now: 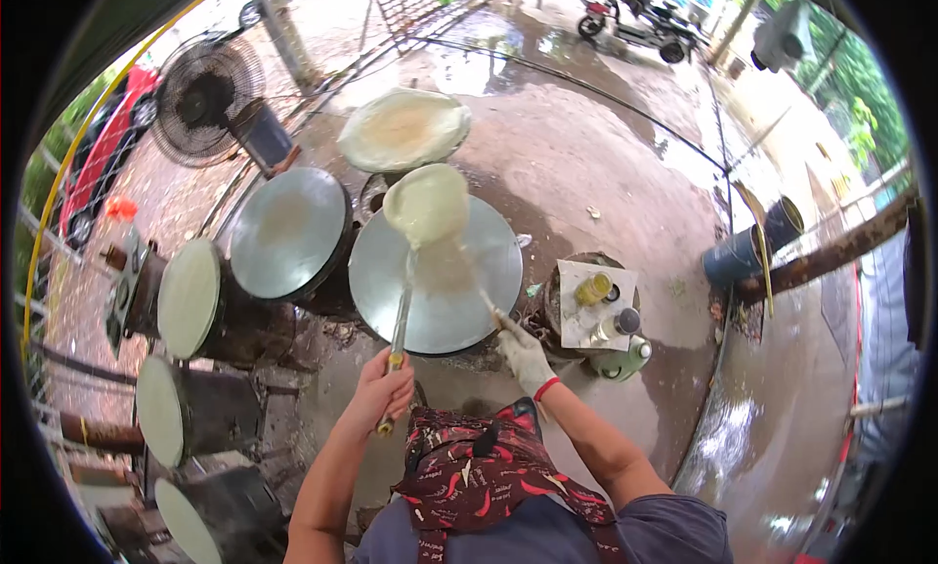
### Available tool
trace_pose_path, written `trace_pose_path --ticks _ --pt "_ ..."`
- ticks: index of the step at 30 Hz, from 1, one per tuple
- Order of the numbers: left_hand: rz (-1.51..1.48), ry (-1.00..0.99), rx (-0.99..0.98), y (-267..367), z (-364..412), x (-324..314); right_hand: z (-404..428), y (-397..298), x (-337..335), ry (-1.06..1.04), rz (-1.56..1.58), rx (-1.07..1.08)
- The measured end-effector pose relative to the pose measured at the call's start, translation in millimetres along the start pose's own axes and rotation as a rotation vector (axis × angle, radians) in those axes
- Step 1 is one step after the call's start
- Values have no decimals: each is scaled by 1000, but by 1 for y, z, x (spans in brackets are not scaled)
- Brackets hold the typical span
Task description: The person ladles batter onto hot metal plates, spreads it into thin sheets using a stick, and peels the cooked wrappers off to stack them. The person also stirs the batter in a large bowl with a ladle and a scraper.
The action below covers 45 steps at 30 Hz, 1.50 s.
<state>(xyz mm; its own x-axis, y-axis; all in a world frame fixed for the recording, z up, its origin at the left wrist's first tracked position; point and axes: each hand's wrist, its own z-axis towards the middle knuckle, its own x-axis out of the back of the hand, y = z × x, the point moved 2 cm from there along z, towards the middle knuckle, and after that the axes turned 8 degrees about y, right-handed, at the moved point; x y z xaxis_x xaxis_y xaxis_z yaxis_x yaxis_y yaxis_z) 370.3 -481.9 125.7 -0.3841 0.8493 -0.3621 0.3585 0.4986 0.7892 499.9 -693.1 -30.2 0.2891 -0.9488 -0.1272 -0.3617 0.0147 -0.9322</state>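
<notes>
My bare left hand [382, 392] is closed around the handle of a long metal tool [401, 322]. Pale, wet batter or dough [427, 203] covers its far end, above the back part of a round metal griddle [374, 278]. My right hand [524, 351], in a light work glove, grips a thin stick-like tool [489, 304] whose tip is over the griddle's right side; its exact kind is unclear. Behind stands another round griddle [403, 128] with a pale sheet spread on it. A bare-looking metal griddle [289, 231] is to the left.
Several drums topped with pale rounds [189, 299] line the left. At right, a stand with a white sheet [575, 322] holds a jar of yellow liquid [592, 289] and a dark-lidded jar [624, 322]; a green bottle [623, 360] is beside it. A fan [209, 102] stands back left.
</notes>
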Motion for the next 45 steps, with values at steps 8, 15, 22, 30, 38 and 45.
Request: trace_pose_path --ticks 8,15,22,30,38,45 --pt "430 -132 66 -35 163 33 14 33 -46 667 446 -82" --pt "1328 5 -373 -24 225 79 -3 95 -77 930 -446 136" --pt "1508 61 -532 16 265 142 44 29 -119 735 161 -73" --pt "1609 92 -600 43 253 175 72 17 -160 573 298 -407" --pt "1600 161 -794 73 240 202 92 68 -144 807 -251 23" --pt "1612 273 -734 86 203 249 74 13 -140 659 78 -133"
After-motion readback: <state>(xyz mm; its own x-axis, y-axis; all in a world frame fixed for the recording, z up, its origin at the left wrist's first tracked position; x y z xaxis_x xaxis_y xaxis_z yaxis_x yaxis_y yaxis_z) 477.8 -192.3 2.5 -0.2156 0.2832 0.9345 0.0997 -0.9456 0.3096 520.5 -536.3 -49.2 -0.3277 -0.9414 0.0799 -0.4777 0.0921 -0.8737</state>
